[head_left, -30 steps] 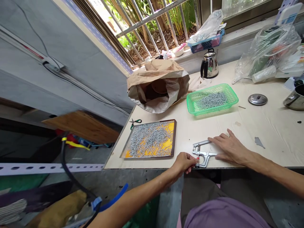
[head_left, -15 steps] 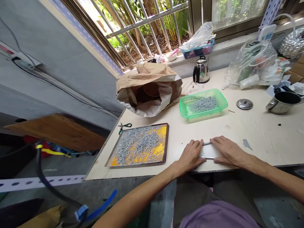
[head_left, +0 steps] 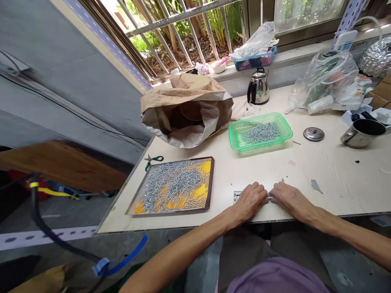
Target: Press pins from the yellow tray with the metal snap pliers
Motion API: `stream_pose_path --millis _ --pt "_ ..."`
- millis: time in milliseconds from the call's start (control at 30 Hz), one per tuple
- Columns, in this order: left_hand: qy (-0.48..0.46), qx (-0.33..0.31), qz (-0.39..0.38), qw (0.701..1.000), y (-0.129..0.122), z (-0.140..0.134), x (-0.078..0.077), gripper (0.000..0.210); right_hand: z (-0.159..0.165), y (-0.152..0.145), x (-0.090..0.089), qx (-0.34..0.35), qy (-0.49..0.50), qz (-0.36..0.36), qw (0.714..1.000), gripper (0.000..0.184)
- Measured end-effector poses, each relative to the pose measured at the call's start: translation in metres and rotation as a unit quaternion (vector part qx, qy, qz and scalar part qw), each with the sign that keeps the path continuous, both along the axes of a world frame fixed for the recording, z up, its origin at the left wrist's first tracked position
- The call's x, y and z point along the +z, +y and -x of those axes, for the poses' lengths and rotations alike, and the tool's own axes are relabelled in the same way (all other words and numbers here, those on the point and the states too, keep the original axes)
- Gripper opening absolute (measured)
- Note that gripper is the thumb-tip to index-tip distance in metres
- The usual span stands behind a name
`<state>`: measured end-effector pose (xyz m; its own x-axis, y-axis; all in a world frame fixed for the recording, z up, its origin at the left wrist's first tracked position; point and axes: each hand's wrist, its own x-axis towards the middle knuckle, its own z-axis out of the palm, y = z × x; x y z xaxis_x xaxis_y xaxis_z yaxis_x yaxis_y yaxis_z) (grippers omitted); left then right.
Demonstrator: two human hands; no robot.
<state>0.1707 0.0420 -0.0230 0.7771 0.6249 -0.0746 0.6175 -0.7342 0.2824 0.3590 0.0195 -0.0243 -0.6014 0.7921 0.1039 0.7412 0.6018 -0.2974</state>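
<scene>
My left hand [head_left: 252, 198] is closed over a narrow metal strip with holes [head_left: 236, 195] near the table's front edge. The strip's end sticks out left of the knuckles, and the palm hides most of it. Close on the right, my right hand [head_left: 289, 198] has its fingers curled together at the metal showing between the two hands. Its fingertips are partly hidden. Left of the hands lies a shallow tray [head_left: 211, 179] with a yellow bottom, covered with small silvery metal pins [head_left: 180, 183]. More such pins lie in a green plastic basket [head_left: 233, 144] farther back.
Green-handled scissors [head_left: 152, 160] lie behind the tray. A crumpled brown paper bag [head_left: 183, 97] opens toward me. Behind the basket stands a steel kettle [head_left: 259, 87]; a round lid [head_left: 314, 134] and a metal pot [head_left: 362, 134] are at the right. A grey scrap [head_left: 317, 186] lies beyond my right hand.
My hands have come closer together. Two separate metal bars showed between them before; now one short piece shows there, and a holed end sticks out left of my left hand.
</scene>
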Motion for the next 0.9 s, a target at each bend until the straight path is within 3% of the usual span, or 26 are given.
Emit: stream_pose_path --millis 100,233,367,433,533,633,800,900 --pt "0.001 0.009 -0.026 1.000 -0.002 -0.002 -0.005 0.017 0.001 0.001 -0.006 -0.001 0.012 -0.017 1.000 0.017" --pt "-0.011 0.051 -0.079 0.996 -0.010 -0.005 -0.013 0.016 -0.003 0.007 -0.001 -0.005 0.015 -0.007 1.000 0.007" --pt "-0.069 0.122 -0.168 0.976 -0.033 -0.009 -0.029 0.027 -0.019 0.020 0.002 0.000 -0.023 0.025 0.999 0.056" --pt "-0.098 0.121 -0.189 0.970 -0.047 -0.011 -0.036 0.027 -0.027 0.029 -0.001 0.009 -0.043 0.029 0.999 0.066" --pt "-0.121 0.110 -0.181 0.970 -0.061 -0.015 -0.039 0.029 -0.031 0.041 -0.008 0.028 -0.044 0.035 0.998 0.047" --pt "-0.122 0.106 -0.155 0.975 -0.066 -0.017 -0.036 0.026 -0.023 0.051 -0.011 0.005 -0.049 0.007 0.999 0.019" --pt "-0.121 0.106 -0.137 0.977 -0.063 -0.020 -0.036 0.021 0.002 0.065 0.009 -0.080 -0.099 -0.036 0.991 0.014" --pt "-0.144 0.117 -0.152 0.971 -0.062 -0.023 -0.042 0.025 0.028 0.061 0.027 -0.019 -0.074 -0.024 0.997 0.015"
